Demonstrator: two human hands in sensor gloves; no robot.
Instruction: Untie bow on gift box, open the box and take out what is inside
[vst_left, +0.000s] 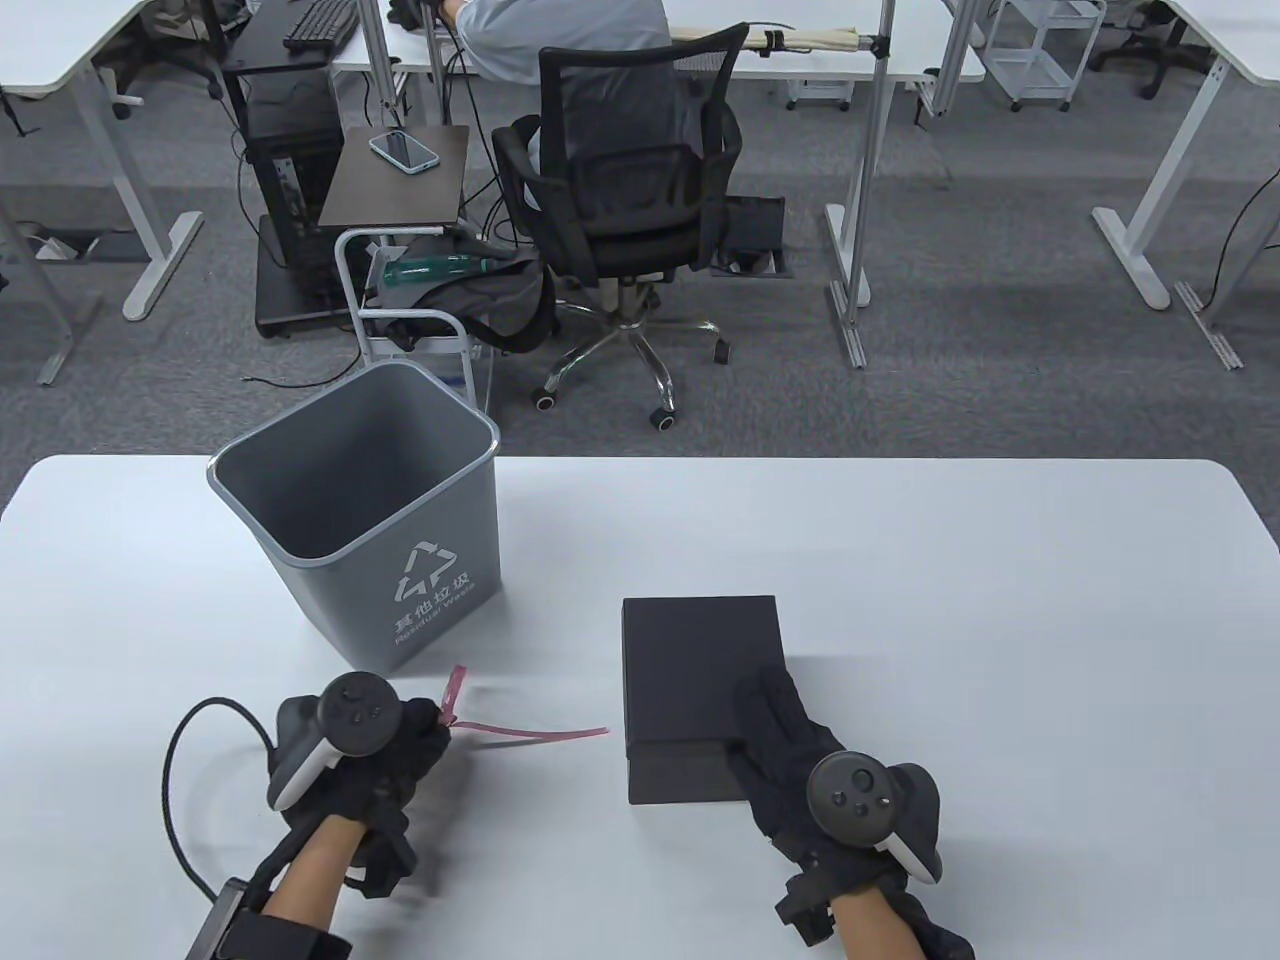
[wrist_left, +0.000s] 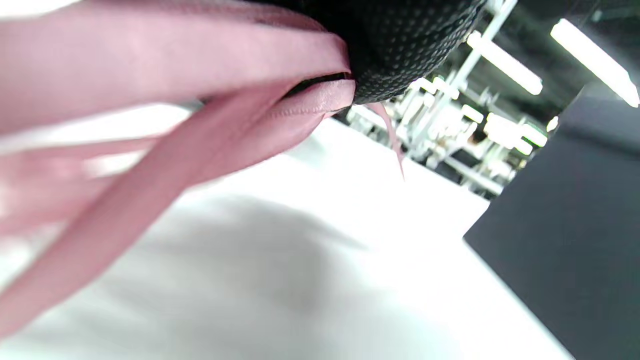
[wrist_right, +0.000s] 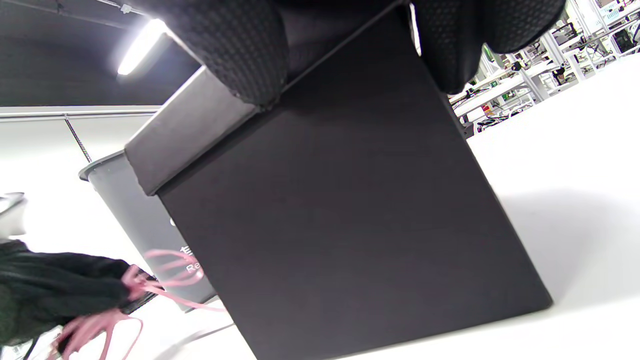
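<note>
A black gift box (vst_left: 700, 690) stands on the white table (vst_left: 900, 560) with its lid on and no ribbon around it. My right hand (vst_left: 790, 735) rests on the box's near right corner, fingers flat on the lid (wrist_right: 350, 210) and thumb at the side. My left hand (vst_left: 400, 745), to the left of the box, grips a pink ribbon (vst_left: 530, 733). The ribbon's loose end trails right across the table toward the box, and a short end sticks up by the bin. In the left wrist view the ribbon (wrist_left: 165, 125) runs in folds out of my fingers (wrist_left: 400, 45).
A grey waste bin (vst_left: 365, 515) stands on the table behind my left hand. A cable (vst_left: 175, 760) loops left of that hand. Beyond the table, a person sits on an office chair (vst_left: 620, 200) among desks.
</note>
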